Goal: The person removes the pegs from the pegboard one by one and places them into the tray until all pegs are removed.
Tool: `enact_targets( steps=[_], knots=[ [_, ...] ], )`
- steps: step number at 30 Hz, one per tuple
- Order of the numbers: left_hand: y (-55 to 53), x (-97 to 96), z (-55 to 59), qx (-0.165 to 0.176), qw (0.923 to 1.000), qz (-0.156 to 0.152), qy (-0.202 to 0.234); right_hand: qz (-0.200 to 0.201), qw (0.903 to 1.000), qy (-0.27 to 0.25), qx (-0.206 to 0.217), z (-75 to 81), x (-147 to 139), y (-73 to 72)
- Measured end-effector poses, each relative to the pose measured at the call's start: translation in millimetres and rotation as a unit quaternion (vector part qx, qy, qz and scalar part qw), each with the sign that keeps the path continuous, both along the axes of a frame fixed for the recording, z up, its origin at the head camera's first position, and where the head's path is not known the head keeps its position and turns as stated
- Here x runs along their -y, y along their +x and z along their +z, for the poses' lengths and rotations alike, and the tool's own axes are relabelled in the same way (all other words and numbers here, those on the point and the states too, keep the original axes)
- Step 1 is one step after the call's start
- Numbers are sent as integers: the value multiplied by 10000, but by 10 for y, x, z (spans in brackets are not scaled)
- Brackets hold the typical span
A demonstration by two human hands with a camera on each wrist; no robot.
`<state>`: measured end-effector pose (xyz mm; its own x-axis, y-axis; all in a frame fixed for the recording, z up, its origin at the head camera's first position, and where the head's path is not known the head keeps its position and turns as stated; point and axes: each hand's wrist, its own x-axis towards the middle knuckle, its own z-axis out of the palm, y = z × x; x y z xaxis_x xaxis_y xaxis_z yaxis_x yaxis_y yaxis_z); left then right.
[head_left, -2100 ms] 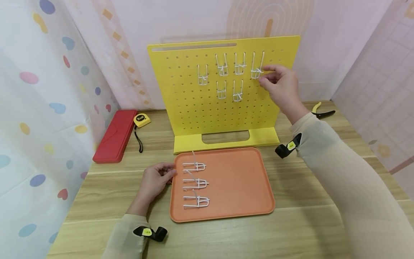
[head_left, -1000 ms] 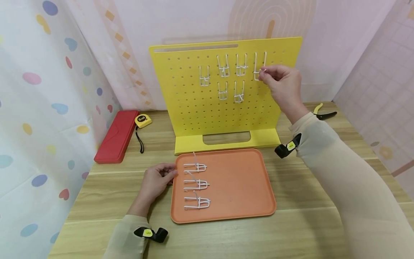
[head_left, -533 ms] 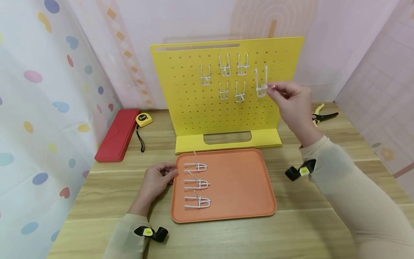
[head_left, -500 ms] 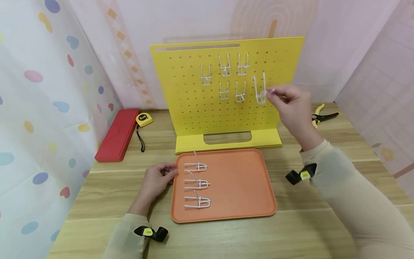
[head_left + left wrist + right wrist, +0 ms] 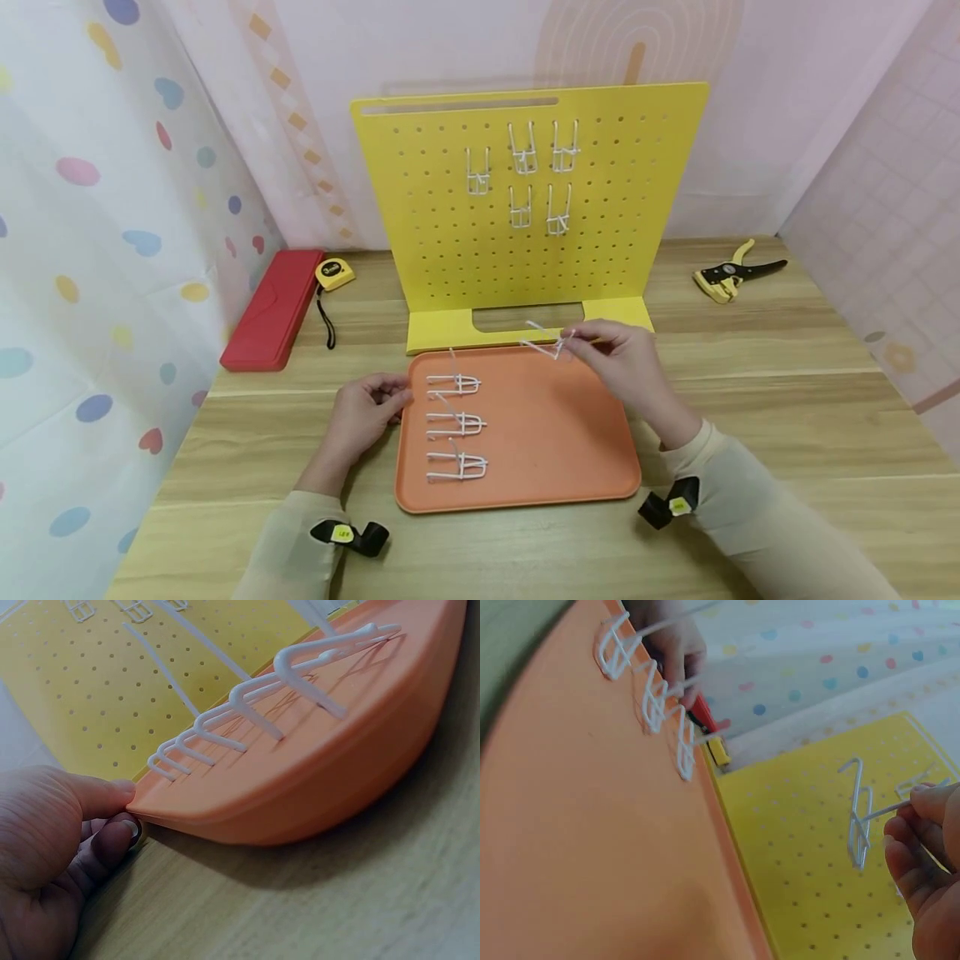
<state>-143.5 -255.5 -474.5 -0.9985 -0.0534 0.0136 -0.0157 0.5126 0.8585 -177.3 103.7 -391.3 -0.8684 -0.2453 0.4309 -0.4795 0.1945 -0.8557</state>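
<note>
My right hand (image 5: 622, 362) pinches a white wire pegboard hook (image 5: 853, 832) by its single prong, fingertips together. Held in the air, this hook is over the back right of the orange tray (image 5: 555, 450), its two-pronged end pointing left. Three similar white hooks (image 5: 467, 424) lie in a column along the tray's left side, prongs to the left. At the tray's left rim, my left hand (image 5: 367, 412) grips the edge, thumb on top and fingers beneath in the left wrist view. Behind stands a yellow pegboard (image 5: 450, 258) with several white hooks (image 5: 557, 223) hung on it.
A red case (image 5: 272, 312) and a yellow tape measure (image 5: 333, 273) with a black strap lie at the back left. Yellow-and-black pliers (image 5: 738, 271) lie right of the pegboard. Wood-grain tabletop (image 5: 795, 400) extends right of the tray; a dotted curtain (image 5: 97, 333) borders the left.
My right hand took hold of the upper-right hook, lifted it off the pegboard and brought it down over the tray, turning it sideways. The left hand has stayed at the rim.
</note>
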Motion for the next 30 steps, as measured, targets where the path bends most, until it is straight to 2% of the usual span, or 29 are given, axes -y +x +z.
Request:
enact_targets(
  steps=[2,5,15,18,30],
  knots=[
    [-3,2,-3,10,10000,-5,-40,-8,9999,62,123,-110,67,-12],
    [-7,5,-9,21,10000,2,-61,9,9994,229,266,-193,193,-17],
    [2,4,-4,-39,10000,14,-35,-151,9907,1155,710,-343,487,-30],
    [8,-1,1,-58,10000,29,27,-160,9881,1271,851,-406,506,-46],
    [-9,4,-15,88,9999,47,31,-219,9860,1424,834,-520,521,-98]
  ],
)
